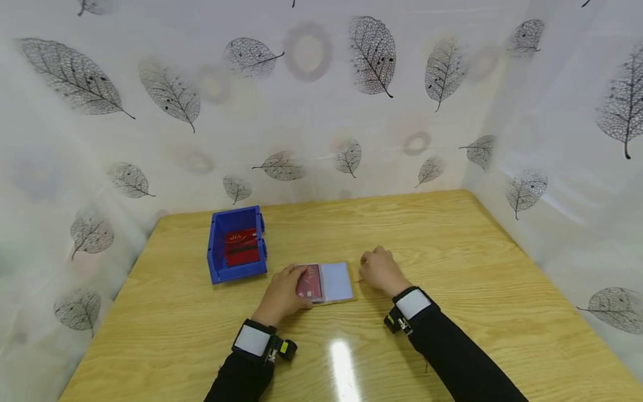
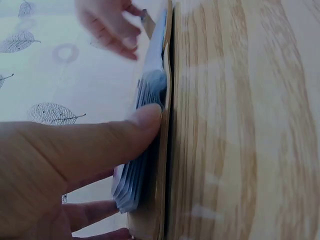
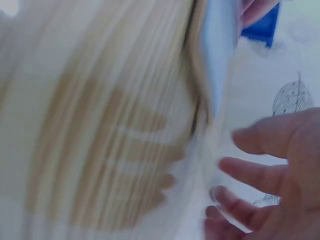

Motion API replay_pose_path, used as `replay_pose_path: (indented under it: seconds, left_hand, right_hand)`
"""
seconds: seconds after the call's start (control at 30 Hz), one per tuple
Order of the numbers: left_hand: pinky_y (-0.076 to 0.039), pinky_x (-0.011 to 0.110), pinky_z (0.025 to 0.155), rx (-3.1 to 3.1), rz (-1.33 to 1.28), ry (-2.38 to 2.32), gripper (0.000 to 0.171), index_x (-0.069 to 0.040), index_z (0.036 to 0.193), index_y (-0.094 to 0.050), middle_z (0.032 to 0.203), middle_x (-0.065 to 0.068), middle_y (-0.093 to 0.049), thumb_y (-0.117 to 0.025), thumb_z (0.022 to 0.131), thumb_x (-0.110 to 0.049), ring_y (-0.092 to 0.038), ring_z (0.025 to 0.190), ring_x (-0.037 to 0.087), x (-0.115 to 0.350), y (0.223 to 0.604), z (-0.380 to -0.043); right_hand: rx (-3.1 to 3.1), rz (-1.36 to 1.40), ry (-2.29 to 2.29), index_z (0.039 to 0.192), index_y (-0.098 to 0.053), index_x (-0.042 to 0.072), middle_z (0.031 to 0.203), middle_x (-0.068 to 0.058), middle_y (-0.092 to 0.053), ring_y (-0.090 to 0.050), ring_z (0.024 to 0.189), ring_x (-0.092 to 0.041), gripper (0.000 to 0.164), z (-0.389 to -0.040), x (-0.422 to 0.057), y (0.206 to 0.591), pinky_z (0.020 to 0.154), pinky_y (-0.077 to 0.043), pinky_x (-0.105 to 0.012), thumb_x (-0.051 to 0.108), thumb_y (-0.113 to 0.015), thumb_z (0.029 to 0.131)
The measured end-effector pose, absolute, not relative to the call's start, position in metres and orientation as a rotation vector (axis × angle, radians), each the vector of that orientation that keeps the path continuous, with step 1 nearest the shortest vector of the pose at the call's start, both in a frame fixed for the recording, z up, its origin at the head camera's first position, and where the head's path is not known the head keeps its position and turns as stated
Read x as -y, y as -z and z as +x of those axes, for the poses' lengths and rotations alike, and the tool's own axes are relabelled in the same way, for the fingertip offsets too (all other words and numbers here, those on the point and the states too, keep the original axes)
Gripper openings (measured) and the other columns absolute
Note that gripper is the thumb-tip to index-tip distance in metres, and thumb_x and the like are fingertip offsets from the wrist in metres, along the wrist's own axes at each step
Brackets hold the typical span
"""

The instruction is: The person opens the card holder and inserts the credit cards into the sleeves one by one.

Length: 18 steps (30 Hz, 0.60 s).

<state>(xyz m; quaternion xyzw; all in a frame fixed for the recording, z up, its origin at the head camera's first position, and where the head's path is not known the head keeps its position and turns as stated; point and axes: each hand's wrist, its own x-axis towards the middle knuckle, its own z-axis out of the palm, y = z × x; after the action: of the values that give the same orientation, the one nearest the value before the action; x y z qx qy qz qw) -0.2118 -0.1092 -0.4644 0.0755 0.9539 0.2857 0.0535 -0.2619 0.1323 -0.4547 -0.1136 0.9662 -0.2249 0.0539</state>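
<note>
An open card holder [image 1: 337, 281] lies on the table, its tan cover showing along the right and near edges. A red VIP card [image 1: 310, 283] sits in the clear sleeve on its left side; the right side shows a white-blue page. My left hand [image 1: 282, 295] holds the left side, thumb [image 2: 147, 117] against the stacked sleeves [image 2: 132, 182] at the near edge and fingers at the far side. Just right of the holder is my right hand [image 1: 382, 271], fingers loosely bent and apart, near a small strap [image 2: 148, 22]. The right wrist view is blurred and shows nothing in its grasp.
A blue plastic bin [image 1: 236, 273] stands at the back left with red VIP cards [image 1: 242, 248] inside. The wooden table [image 1: 452, 245] reaches back to a white curtain [image 1: 311, 111] printed with leaves, which also hangs along both sides.
</note>
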Motion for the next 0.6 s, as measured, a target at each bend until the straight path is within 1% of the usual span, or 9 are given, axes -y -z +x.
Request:
replay_pose_path:
  seconds: [0.07, 0.13, 0.2, 0.23, 0.33, 0.43, 0.53, 0.6]
  left_hand:
    - [-0.037, 0.060, 0.101, -2.868, 0.165, -0.915, 0.085, -0.010, 0.141, -0.050, 0.147, 0.026, -0.037, -0.090, 0.067, -0.018, -0.037, 0.130, 0.048, 0.111, 0.463, -0.211]
    - [-0.036, 0.063, 0.101, -2.829, 0.116, -0.974, 0.085, -0.009, 0.142, -0.048, 0.148, 0.030, -0.031, -0.089, 0.069, -0.020, -0.032, 0.132, 0.051, 0.112, 0.463, -0.212]
    - [-0.034, 0.065, 0.101, -2.785, 0.061, -1.064, 0.082, -0.006, 0.143, -0.046, 0.149, 0.033, -0.027, -0.086, 0.073, -0.021, -0.028, 0.133, 0.053, 0.113, 0.463, -0.213]
    - [-0.033, 0.064, 0.102, -2.758, 0.031, -1.119, 0.079, -0.005, 0.143, -0.044, 0.149, 0.032, -0.027, -0.083, 0.076, -0.022, -0.028, 0.134, 0.052, 0.114, 0.462, -0.215]
    - [-0.030, 0.062, 0.106, -2.671, -0.071, -1.330, 0.066, 0.000, 0.143, -0.042, 0.148, 0.031, -0.030, -0.072, 0.088, -0.020, -0.028, 0.136, 0.050, 0.117, 0.461, -0.218]
    - [-0.028, 0.059, 0.109, -2.574, -0.174, -1.546, 0.055, 0.003, 0.143, -0.040, 0.147, 0.030, -0.033, -0.060, 0.095, -0.016, -0.030, 0.137, 0.046, 0.119, 0.458, -0.220]
    - [-0.030, 0.057, 0.108, -2.520, -0.264, -1.706, 0.052, 0.003, 0.144, -0.037, 0.149, 0.030, -0.031, -0.054, 0.097, -0.012, -0.035, 0.134, 0.045, 0.117, 0.453, -0.223]
    - [-0.034, 0.056, 0.106, -2.524, -0.307, -1.792, 0.051, 0.003, 0.143, -0.037, 0.149, 0.030, -0.032, -0.052, 0.096, -0.010, -0.040, 0.130, 0.044, 0.113, 0.449, -0.224]
  right_hand:
    - [-2.872, -0.356, 0.702, 0.105, -0.068, 0.000, 0.102, -0.016, -0.064, -0.059, 0.093, -0.030, 0.020, -0.264, -0.139, 0.456, 0.082, -0.048, -0.043, 0.013, -0.060, 0.093]
    - [-2.802, -0.364, 0.774, 0.101, -0.068, 0.001, 0.097, -0.013, -0.066, -0.060, 0.085, -0.025, 0.016, -0.267, -0.144, 0.456, 0.076, -0.049, -0.040, 0.013, -0.060, 0.093]
    - [-2.753, -0.375, 0.827, 0.097, -0.068, 0.002, 0.094, -0.010, -0.067, -0.059, 0.082, -0.021, 0.013, -0.269, -0.148, 0.455, 0.074, -0.049, -0.038, 0.012, -0.060, 0.093]
    - [-2.739, -0.375, 0.837, 0.096, -0.068, 0.003, 0.093, -0.009, -0.066, -0.058, 0.081, -0.020, 0.012, -0.271, -0.149, 0.455, 0.073, -0.048, -0.037, 0.012, -0.061, 0.092]
    - [-2.699, -0.347, 0.871, 0.093, -0.068, 0.004, 0.089, -0.006, -0.064, -0.054, 0.076, -0.018, 0.009, -0.274, -0.153, 0.455, 0.069, -0.045, -0.032, 0.011, -0.063, 0.091]
    - [-2.661, -0.325, 0.901, 0.091, -0.067, 0.004, 0.086, -0.005, -0.062, -0.052, 0.073, -0.017, 0.008, -0.274, -0.155, 0.455, 0.065, -0.043, -0.029, 0.011, -0.064, 0.091]
    - [-2.644, -0.325, 0.914, 0.092, -0.067, 0.004, 0.084, -0.004, -0.061, -0.051, 0.071, -0.017, 0.008, -0.274, -0.157, 0.455, 0.064, -0.042, -0.029, 0.011, -0.064, 0.090]
    - [-2.642, -0.323, 0.922, 0.092, -0.067, 0.004, 0.084, -0.004, -0.061, -0.051, 0.070, -0.016, 0.007, -0.273, -0.157, 0.455, 0.063, -0.041, -0.028, 0.011, -0.064, 0.091]
